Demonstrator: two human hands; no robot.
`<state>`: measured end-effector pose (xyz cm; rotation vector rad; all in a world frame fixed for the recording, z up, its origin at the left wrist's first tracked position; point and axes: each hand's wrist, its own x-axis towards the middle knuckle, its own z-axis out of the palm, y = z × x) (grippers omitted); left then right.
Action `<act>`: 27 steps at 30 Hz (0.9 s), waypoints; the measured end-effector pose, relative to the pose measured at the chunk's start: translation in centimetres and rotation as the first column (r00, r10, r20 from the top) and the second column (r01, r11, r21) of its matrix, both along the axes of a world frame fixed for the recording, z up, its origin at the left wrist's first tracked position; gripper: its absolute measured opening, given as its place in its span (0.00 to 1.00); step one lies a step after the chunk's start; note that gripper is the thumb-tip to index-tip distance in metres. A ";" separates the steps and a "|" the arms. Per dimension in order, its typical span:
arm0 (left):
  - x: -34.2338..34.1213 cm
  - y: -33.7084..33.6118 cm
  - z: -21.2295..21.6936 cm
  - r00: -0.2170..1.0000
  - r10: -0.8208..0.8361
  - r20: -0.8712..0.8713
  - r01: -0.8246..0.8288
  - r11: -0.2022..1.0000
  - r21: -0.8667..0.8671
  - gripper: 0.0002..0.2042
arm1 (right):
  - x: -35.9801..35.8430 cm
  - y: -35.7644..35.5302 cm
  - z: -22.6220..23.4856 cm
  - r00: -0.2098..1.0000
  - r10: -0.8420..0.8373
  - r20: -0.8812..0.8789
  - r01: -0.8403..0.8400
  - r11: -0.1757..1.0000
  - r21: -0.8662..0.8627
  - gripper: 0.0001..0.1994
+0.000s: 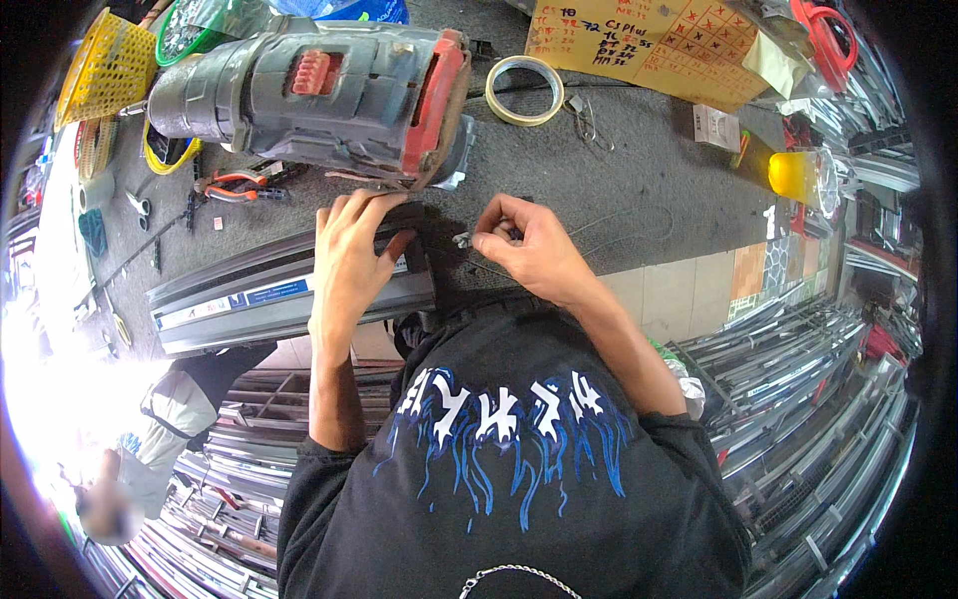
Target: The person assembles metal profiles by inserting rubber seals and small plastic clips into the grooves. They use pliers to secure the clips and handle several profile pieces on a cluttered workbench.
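My left hand is laid over the right end of a dark grey metal profile, fingers across its top and thumb bent against it. Labels in white and blue run along the profile's side. To the right of that end, my right hand is closed in a pinch. A small grey piece shows just left of its fingertips. A thin, pale wire loops out to the right of this hand over the dark mat. Whatever lies inside the curled fingers is hidden.
A large grey and red power tool lies beyond my left hand, near orange-handled pliers. Further right are a tape roll, a marked cardboard sheet and a yellow-capped container. Another person is at lower left; metal bars fill racks.
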<state>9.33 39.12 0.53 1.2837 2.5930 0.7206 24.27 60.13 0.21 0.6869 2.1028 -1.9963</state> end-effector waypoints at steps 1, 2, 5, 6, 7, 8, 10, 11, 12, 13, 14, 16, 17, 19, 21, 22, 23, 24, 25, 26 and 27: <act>-0.3 0.1 -0.4 1.000 -0.025 0.009 0.025 1.000 0.003 0.22 | -0.1 -0.1 -0.2 1.000 0.013 0.017 -0.013 1.000 -0.020 0.11; -0.7 0.1 -0.7 0.998 -0.057 0.014 0.056 0.998 0.014 0.22 | -0.2 -0.2 -0.4 0.997 0.033 0.068 -0.030 0.999 -0.039 0.12; -1.9 0.2 -1.0 0.987 -0.156 -0.029 0.156 0.988 0.014 0.21 | -0.7 -1.2 -0.8 0.999 -0.047 -0.004 0.047 0.998 -0.046 0.13; -2.0 0.2 -0.9 0.982 -0.181 -0.043 0.182 0.983 0.004 0.21 | -0.9 -1.6 -0.9 0.997 -0.075 -0.021 0.074 0.997 -0.035 0.13; -2.1 0.2 -0.7 0.978 -0.201 -0.057 0.202 0.979 -0.003 0.20 | -1.0 -1.7 -0.9 0.990 -0.139 -0.017 0.135 0.982 -0.130 0.13; -2.2 0.2 -0.4 0.973 -0.222 -0.064 0.221 0.975 -0.019 0.20 | -1.1 -1.9 -0.9 0.983 -0.178 0.037 0.182 0.959 -0.216 0.12; -1.7 0.0 0.7 0.976 -0.217 -0.025 0.218 0.975 0.034 0.20 | -1.2 -2.2 -0.6 0.971 -0.224 0.077 0.237 0.912 -0.336 0.11; -1.4 -0.2 1.4 0.976 -0.216 -0.001 0.216 0.975 0.055 0.20 | -1.3 -2.3 -0.4 0.970 -0.235 0.058 0.239 0.897 -0.370 0.11; -0.9 -0.3 2.1 0.979 -0.202 0.015 0.200 0.976 0.088 0.20 | -1.4 -2.5 -0.1 0.968 -0.247 0.049 0.247 0.890 -0.384 0.10; -0.4 -0.4 2.8 0.982 -0.187 0.031 0.182 0.976 0.123 0.20 | -1.4 -2.7 0.3 0.965 -0.259 0.039 0.253 0.882 -0.398 0.10; 0.0 -0.4 3.4 0.984 -0.168 0.051 0.159 0.975 0.154 0.21 | -1.5 -3.0 0.6 0.962 -0.270 0.038 0.263 0.882 -0.391 0.09; 0.5 -0.3 4.3 0.982 -0.188 -0.013 0.187 0.964 0.189 0.23 | -1.4 -3.2 1.3 0.957 -0.288 0.029 0.276 0.879 -0.390 0.08; 0.8 -0.3 4.7 0.982 -0.187 -0.025 0.188 0.962 0.196 0.24 | -1.4 -3.2 1.7 0.955 -0.297 0.019 0.280 0.875 -0.396 0.08; 1.0 0.0 5.1 0.983 -0.177 -0.049 0.183 0.960 0.213 0.25 | -1.2 -3.1 2.3 0.946 -0.323 0.015 0.301 0.863 -0.405 0.08; 1.1 0.4 5.3 0.983 -0.170 -0.067 0.181 0.953 0.242 0.25 | -0.8 -2.9 2.9 0.929 -0.370 0.026 0.349 0.850 -0.395 0.09; 1.1 0.6 5.4 0.984 -0.165 -0.073 0.179 0.950 0.256 0.25 | -0.7 -2.8 3.2 0.930 -0.367 0.016 0.343 0.851 -0.399 0.09; 1.2 0.7 5.4 0.985 -0.155 -0.073 0.169 0.951 0.258 0.25 | -0.6 -2.8 3.5 0.928 -0.373 -0.004 0.343 0.856 -0.387 0.09; 1.3 0.8 5.5 0.987 -0.145 -0.072 0.159 0.953 0.259 0.25 | -0.6 -2.8 3.7 0.927 -0.374 -0.013 0.343 0.865 -0.367 0.08; 1.4 0.9 5.6 0.989 -0.133 -0.072 0.147 0.952 0.269 0.25 | -0.5 -2.9 4.0 0.927 -0.374 -0.021 0.344 0.872 -0.347 0.08; 1.5 1.0 5.8 0.989 -0.134 -0.069 0.148 0.952 0.268 0.25 | -0.5 -3.0 4.2 0.929 -0.369 -0.020 0.343 0.883 -0.320 0.07; 1.6 1.1 5.8 0.989 -0.134 -0.067 0.147 0.950 0.277 0.25 | -0.5 -3.1 4.5 0.930 -0.367 -0.029 0.342 0.890 -0.302 0.06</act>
